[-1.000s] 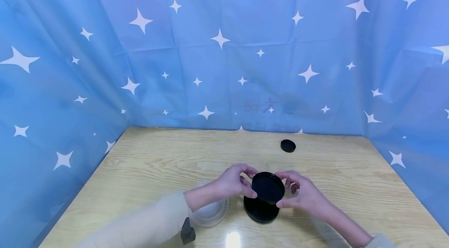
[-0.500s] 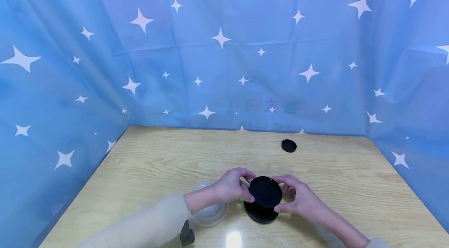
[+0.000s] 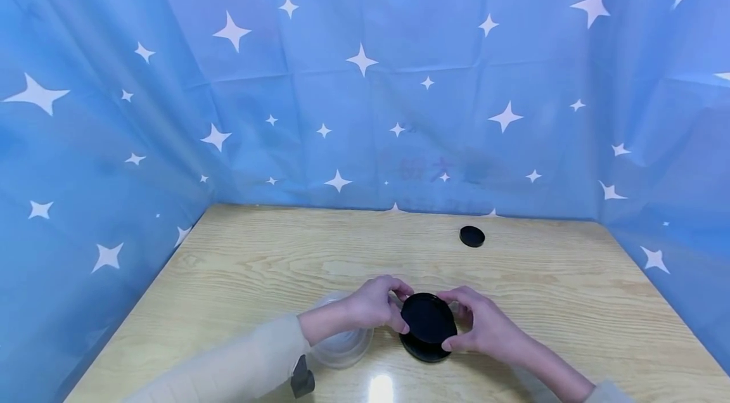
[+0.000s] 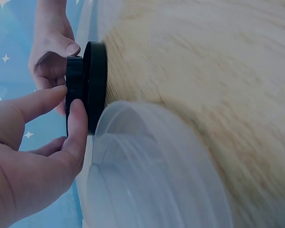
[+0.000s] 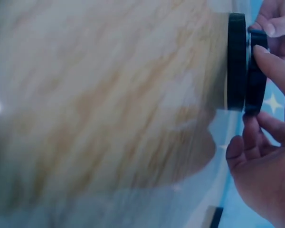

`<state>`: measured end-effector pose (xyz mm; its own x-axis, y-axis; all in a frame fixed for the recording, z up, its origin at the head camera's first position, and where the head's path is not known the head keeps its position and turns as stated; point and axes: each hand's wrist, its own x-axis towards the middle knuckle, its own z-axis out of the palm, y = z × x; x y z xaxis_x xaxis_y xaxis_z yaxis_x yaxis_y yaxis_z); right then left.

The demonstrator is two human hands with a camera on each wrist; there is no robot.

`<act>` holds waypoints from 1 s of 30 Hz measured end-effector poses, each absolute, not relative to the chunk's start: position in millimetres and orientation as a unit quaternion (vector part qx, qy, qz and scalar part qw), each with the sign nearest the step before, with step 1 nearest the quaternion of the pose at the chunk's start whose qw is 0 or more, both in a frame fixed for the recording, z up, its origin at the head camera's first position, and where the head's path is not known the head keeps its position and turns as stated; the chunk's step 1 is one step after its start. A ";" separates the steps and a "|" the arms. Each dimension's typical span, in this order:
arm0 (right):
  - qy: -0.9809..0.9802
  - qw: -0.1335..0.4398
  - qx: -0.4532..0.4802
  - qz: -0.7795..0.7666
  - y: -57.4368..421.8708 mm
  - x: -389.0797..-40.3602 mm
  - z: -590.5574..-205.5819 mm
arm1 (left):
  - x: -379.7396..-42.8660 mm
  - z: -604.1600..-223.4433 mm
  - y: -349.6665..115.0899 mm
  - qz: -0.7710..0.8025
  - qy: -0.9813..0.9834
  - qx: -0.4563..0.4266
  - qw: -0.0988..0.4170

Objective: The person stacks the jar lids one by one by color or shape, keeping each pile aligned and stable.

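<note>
Both hands hold a round black lid at its rim, the left hand on the left side and the right hand on the right. Beneath it a larger black lid lies flat on the table, partly covered by the upper one. From the right wrist camera only a thin gap shows between the held lid and the lower lid. Thumb and fingertips of the left hand pinch the edge in the left wrist view. Close beside stand clear plastic containers, nested together.
A small black lid lies toward the back of the wooden table. The left forearm passes over the clear containers and hides part of them. A blue curtain with white stars hangs behind and at both sides.
The hands have brought the held black lid down and slightly left, so it covers more of the larger lid. The larger lid and the containers stay in place.
</note>
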<state>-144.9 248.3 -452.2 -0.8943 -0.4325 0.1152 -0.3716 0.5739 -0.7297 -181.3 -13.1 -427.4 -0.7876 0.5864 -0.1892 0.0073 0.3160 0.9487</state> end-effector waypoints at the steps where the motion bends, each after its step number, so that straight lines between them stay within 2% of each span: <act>1: 0.886 0.037 -0.229 -0.401 248.4 -145.1 -452.3 | -181.5 -427.8 -13.4 0.552 0.768 0.194 0.262; 16: 0.888 0.038 -0.246 -0.386 250.2 -143.8 -455.2 | -178.5 -427.3 -14.4 0.544 0.770 0.197 0.270; 25: 0.882 0.005 -0.277 -0.382 251.2 -137.6 -457.4 | -175.5 -423.6 -14.8 0.528 0.779 0.204 0.271; 30: 0.883 0.021 -0.267 -0.385 251.5 -135.5 -457.2 | -175.1 -423.7 -15.0 0.527 0.777 0.210 0.274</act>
